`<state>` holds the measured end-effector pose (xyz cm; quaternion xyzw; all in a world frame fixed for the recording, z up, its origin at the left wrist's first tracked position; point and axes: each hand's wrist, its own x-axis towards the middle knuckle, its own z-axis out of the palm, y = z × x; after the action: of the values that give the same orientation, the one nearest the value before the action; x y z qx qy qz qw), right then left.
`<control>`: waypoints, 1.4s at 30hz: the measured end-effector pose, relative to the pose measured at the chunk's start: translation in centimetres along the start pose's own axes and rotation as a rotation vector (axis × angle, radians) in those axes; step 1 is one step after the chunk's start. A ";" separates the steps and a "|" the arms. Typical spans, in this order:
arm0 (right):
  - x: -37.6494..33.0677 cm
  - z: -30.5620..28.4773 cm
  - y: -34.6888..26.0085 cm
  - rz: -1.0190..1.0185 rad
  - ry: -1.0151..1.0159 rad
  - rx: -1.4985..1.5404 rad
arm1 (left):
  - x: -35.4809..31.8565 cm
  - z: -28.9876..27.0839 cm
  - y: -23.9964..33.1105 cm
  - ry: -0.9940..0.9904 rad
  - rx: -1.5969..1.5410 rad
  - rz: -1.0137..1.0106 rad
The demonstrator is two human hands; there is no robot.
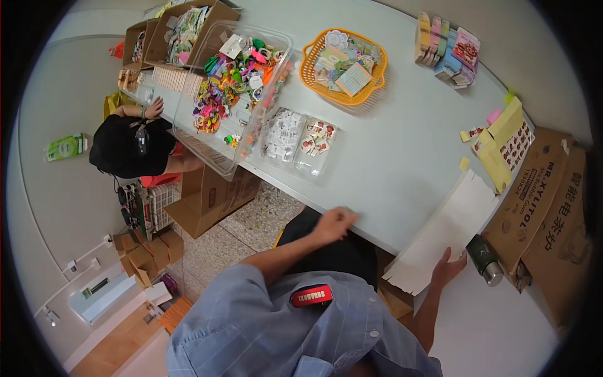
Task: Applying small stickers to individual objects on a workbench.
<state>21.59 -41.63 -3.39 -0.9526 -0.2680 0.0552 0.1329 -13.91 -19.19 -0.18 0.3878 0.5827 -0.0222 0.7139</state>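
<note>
My left hand [335, 225] is over the table's front edge, its fingertips smeared by motion; I cannot tell whether it holds anything. My right hand [448, 269] lies with its fingers apart at the lower right edge of a long white card sheet [443, 229] with torn ends. Beside that hand a dark green bottle [484, 259] with a metallic end lies on its side. Ahead of my left hand on the table is a clear plastic box [308, 164] with two compartments. Small white packets [282, 135] fill one, and printed cards [317, 137] lie in the other.
A large clear bin [284, 47] of colourful trinkets overhangs the left table edge, near another person [135, 147]. A yellow basket [343, 97] of packets stands farther back. Yellow paper [501, 135], a sticker sheet [519, 146] and flattened cardboard [534, 201] lie at right.
</note>
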 end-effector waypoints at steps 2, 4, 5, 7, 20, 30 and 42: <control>-0.9 -1.6 -3.1 -0.167 0.114 -0.088 | -1.4 -3.8 0.2 0.203 -0.102 -0.074; -0.7 -2.4 -7.2 -0.024 -0.079 0.221 | -1.7 -7.4 -0.1 0.300 -0.309 -0.115; -0.7 -1.9 -9.0 -0.053 -0.136 0.300 | -1.5 -9.1 -0.8 0.326 -0.345 -0.096; -0.8 -0.4 -13.5 -0.023 -0.306 0.440 | -0.3 -12.0 -1.4 0.357 -0.436 -0.072; -6.0 8.5 -36.7 -0.282 -0.807 0.561 | 3.9 -17.7 -0.2 0.220 -0.507 0.028; 7.9 4.6 -20.1 -0.193 -0.070 0.141 | -0.9 -14.9 -2.7 -0.063 -0.184 -0.063; 19.2 3.3 -22.0 -0.202 -0.309 -0.512 | 0.9 -5.5 1.7 -0.106 -0.062 -0.002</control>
<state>26.42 -12.69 -1.01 -0.9041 -0.3833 0.1169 -0.1487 -17.31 -14.45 -0.18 0.3632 0.5447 -0.0254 0.7555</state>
